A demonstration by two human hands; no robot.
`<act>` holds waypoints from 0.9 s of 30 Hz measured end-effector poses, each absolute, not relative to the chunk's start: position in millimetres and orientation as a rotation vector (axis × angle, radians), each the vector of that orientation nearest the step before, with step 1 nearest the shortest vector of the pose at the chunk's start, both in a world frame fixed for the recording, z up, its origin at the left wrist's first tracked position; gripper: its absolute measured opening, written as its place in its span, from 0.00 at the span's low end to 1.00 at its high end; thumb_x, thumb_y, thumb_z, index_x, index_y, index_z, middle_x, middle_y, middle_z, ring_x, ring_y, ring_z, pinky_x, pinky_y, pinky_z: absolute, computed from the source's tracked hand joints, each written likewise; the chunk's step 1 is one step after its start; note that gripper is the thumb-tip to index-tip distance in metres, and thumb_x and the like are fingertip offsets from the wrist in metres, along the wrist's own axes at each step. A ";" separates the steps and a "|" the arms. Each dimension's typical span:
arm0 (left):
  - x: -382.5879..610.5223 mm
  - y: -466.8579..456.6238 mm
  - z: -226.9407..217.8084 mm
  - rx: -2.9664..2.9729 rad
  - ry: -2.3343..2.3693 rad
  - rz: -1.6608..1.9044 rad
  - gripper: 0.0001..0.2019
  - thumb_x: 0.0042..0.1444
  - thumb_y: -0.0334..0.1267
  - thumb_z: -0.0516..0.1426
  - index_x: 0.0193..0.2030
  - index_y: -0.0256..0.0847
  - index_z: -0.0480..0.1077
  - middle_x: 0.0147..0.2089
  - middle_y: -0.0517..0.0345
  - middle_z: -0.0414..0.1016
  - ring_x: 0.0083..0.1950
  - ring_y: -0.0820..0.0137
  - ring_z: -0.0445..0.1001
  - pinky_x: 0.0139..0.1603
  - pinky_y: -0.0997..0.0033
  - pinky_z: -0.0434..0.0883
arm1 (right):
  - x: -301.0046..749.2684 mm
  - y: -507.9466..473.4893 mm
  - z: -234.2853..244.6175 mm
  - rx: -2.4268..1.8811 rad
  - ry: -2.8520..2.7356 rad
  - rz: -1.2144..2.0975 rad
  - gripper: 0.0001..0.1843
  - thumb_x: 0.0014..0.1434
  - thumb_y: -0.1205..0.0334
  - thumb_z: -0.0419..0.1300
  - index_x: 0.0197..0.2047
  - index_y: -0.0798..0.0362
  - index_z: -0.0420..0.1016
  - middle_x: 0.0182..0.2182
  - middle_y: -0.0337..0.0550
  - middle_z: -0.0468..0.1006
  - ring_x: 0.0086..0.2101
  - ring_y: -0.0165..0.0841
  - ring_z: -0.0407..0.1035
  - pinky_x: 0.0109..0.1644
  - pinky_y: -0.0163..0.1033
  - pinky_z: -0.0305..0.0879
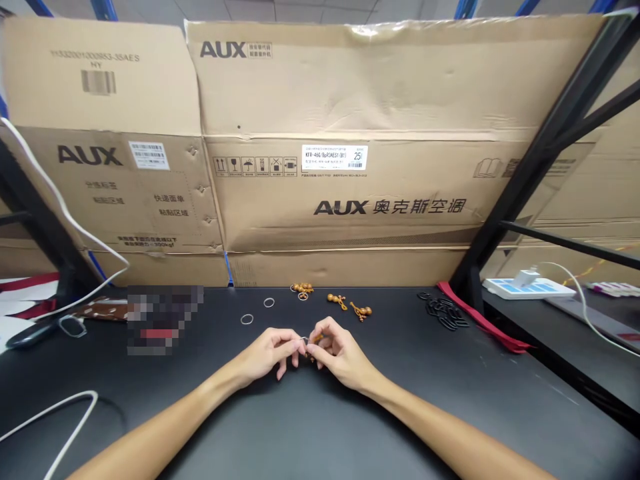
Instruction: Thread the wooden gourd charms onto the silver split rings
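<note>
My left hand pinches a thin metal key ring between thumb and fingertips. Right against it, my right hand is closed on a yellow-brown beaded charm, mostly hidden by the fingers. Whether the ring and the charm are joined cannot be made out. Beyond my hands lie two loose charms, one with a cord and a gourd-like one. Farther back is a charm cluster with rings at it. Two loose metal rings, a nearer one and a farther one, rest to the left.
A pile of black oval links lies at the right beside a red strap. Large cardboard boxes stand behind the black table. White cables and eyeglasses are at the left, a power strip at the right.
</note>
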State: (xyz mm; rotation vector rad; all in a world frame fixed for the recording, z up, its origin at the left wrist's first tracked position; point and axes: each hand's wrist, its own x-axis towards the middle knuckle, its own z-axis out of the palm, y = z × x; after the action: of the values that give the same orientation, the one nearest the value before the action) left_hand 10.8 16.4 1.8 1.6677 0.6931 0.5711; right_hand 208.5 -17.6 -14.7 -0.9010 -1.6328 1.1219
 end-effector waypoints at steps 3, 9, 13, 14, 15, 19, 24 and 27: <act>10.4 17.7 0.0 1.662 0.709 0.598 0.19 0.61 0.51 0.51 0.37 0.35 0.70 0.29 0.60 0.69 0.18 0.81 0.64 0.20 0.80 0.59 | 209.5 -16.5 -15.2 -0.923 -1.647 1.127 0.14 0.58 0.50 0.59 0.36 0.50 0.61 0.27 0.36 0.71 0.22 0.25 0.64 0.25 0.32 0.63; 11.3 17.5 -0.1 1.741 0.708 0.623 0.19 0.60 0.52 0.52 0.38 0.35 0.71 0.36 0.58 0.66 0.19 0.83 0.63 0.20 0.80 0.61 | 210.8 -12.8 -13.2 -0.979 -1.690 1.173 0.14 0.59 0.49 0.58 0.37 0.53 0.66 0.26 0.36 0.71 0.21 0.25 0.61 0.24 0.32 0.60; 12.6 14.9 4.3 1.811 0.724 0.575 0.19 0.60 0.51 0.52 0.36 0.36 0.72 0.38 0.59 0.63 0.20 0.84 0.61 0.19 0.80 0.61 | 212.8 -13.5 -11.6 -1.001 -1.813 1.008 0.12 0.62 0.54 0.55 0.34 0.53 0.70 0.25 0.38 0.73 0.23 0.27 0.63 0.27 0.32 0.59; 13.0 14.0 5.1 1.823 0.741 0.564 0.18 0.60 0.51 0.52 0.36 0.36 0.71 0.38 0.59 0.63 0.20 0.84 0.61 0.19 0.79 0.61 | 213.6 -13.8 -12.0 -1.014 -1.863 0.889 0.11 0.62 0.56 0.54 0.34 0.53 0.70 0.26 0.39 0.73 0.24 0.27 0.64 0.28 0.33 0.60; 13.4 12.9 5.7 1.836 0.759 0.554 0.18 0.60 0.51 0.52 0.35 0.36 0.71 0.39 0.60 0.62 0.20 0.84 0.60 0.19 0.79 0.60 | 214.4 -14.2 -12.9 -1.019 -1.927 0.753 0.10 0.62 0.58 0.54 0.34 0.53 0.71 0.26 0.39 0.74 0.25 0.28 0.64 0.30 0.33 0.60; 15.4 7.7 6.2 1.990 0.813 0.584 0.16 0.60 0.47 0.53 0.29 0.37 0.70 0.37 0.61 0.61 0.26 0.80 0.60 0.25 0.78 0.62 | 215.6 -15.8 -18.3 -0.971 -2.171 0.339 0.10 0.63 0.63 0.51 0.37 0.52 0.73 0.31 0.43 0.74 0.29 0.31 0.67 0.34 0.35 0.62; 16.8 5.0 5.4 2.139 0.847 0.662 0.14 0.60 0.43 0.53 0.28 0.37 0.70 0.37 0.59 0.61 0.33 0.74 0.62 0.33 0.75 0.63 | 216.4 -12.9 -19.3 -1.009 -2.114 0.382 0.09 0.62 0.63 0.52 0.37 0.52 0.73 0.30 0.42 0.74 0.28 0.30 0.67 0.33 0.34 0.62; 16.8 5.9 4.9 2.151 0.895 0.706 0.13 0.60 0.43 0.53 0.29 0.38 0.71 0.38 0.59 0.61 0.32 0.74 0.62 0.32 0.75 0.63 | 219.3 -9.1 -16.8 -1.079 -2.037 0.461 0.08 0.61 0.61 0.54 0.32 0.52 0.72 0.28 0.40 0.74 0.26 0.30 0.66 0.30 0.34 0.61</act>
State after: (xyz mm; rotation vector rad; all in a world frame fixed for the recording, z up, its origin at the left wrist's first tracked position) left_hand 16.8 5.9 4.9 2.1512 0.8954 0.7056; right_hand 219.3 -9.1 -16.8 -1.0787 -2.0369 0.4612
